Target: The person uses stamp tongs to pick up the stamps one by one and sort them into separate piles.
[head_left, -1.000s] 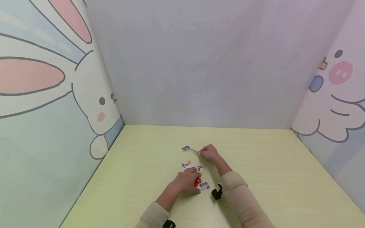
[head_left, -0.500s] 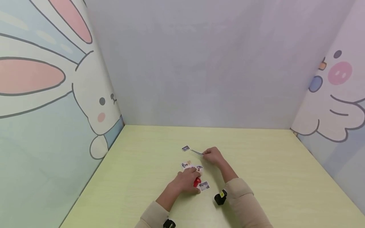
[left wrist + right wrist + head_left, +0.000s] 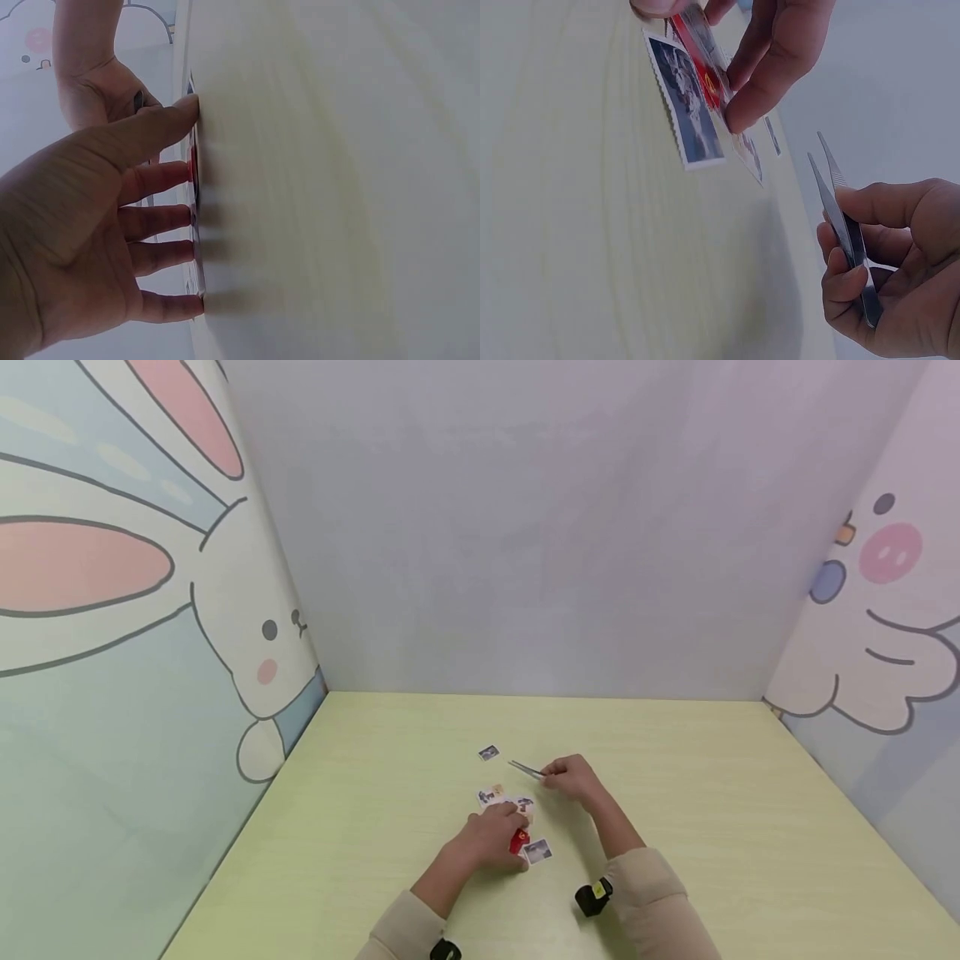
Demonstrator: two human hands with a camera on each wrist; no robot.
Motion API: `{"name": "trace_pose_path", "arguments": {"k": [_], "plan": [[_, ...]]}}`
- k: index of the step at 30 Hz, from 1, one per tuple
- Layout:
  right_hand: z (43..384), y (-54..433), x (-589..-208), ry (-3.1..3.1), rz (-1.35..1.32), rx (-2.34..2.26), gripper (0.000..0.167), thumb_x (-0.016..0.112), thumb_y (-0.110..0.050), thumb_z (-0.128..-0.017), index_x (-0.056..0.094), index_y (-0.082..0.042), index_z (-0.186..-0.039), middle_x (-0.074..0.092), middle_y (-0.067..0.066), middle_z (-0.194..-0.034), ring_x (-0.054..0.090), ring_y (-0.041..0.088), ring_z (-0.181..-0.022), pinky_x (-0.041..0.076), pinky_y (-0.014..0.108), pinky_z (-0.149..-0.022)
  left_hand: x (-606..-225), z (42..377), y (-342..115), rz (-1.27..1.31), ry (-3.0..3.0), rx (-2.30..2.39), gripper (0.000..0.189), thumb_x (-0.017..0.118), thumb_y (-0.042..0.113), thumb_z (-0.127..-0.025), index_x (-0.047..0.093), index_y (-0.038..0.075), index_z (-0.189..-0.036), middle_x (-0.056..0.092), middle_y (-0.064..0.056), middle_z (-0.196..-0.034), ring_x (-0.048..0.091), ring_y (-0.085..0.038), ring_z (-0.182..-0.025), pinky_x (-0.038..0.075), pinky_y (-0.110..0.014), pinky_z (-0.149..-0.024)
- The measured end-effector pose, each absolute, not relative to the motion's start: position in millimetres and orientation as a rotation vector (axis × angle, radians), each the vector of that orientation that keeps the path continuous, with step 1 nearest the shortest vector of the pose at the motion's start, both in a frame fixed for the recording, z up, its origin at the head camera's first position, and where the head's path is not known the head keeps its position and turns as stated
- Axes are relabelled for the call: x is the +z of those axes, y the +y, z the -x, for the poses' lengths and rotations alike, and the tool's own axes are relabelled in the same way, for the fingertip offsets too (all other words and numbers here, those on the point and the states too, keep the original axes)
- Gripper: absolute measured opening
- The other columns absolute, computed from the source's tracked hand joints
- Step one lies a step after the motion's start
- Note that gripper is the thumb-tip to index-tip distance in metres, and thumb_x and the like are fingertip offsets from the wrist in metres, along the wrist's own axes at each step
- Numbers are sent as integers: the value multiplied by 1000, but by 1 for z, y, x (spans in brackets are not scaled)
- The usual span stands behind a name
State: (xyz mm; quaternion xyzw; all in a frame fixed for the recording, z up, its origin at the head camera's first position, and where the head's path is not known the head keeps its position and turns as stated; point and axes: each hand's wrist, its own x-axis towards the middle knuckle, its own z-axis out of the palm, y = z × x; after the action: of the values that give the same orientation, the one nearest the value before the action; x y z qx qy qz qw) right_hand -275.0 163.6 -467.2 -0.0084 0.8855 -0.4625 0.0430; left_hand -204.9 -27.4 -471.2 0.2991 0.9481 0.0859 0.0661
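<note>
My left hand [image 3: 491,837] rests over a loose cluster of postage stamps, its spread fingertips and thumb touching down on them. Part of a red stamp [image 3: 519,841] shows beside the fingers, overlapped by a grey perforated stamp [image 3: 686,109]. More stamps [image 3: 491,793] stick out beyond the fingertips; the rest lie hidden under the hand. To the right, my right hand [image 3: 572,778] grips metal tweezers [image 3: 840,214] between thumb and fingers. The tweezers' tips are parted, with nothing between them, and point left. A single grey stamp [image 3: 488,752] lies flat farther back, apart from the tips.
The pale yellow table [image 3: 712,802] stretches around both hands. A grey wall [image 3: 547,527] closes it off at the back, with cartoon-printed side walls left and right. Each wrist wears a black camera [image 3: 594,897].
My right hand has drawn the tweezers back to the right and nearer, away from the single stamp, and their tips have spread. The left hand and the stamps stay put.
</note>
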Motion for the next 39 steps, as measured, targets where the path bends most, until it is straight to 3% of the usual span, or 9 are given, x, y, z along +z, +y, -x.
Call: {"name": "trace_pose_path", "arguments": {"k": [24,39], "plan": [[248,183,-468,2695,23,-1357,14,70,-5,-77,71,0,-90,62,4,-82,51,18,-71,41,29,-60,-474,209,-28,-904,2847,260,57,75,42,-74,60,18,-123,51,-2,-127,48,-19,-111,46,-43,-78],[237,194,-473,2685,28,-1317,12,70,-5,-77,71,-1,-89,60,2,-79,49,18,-69,40,30,-59,-472,208,-26,-908,2836,267,58,75,42,-74,59,17,-124,51,-2,-126,47,-19,-111,46,-43,-79]]}}
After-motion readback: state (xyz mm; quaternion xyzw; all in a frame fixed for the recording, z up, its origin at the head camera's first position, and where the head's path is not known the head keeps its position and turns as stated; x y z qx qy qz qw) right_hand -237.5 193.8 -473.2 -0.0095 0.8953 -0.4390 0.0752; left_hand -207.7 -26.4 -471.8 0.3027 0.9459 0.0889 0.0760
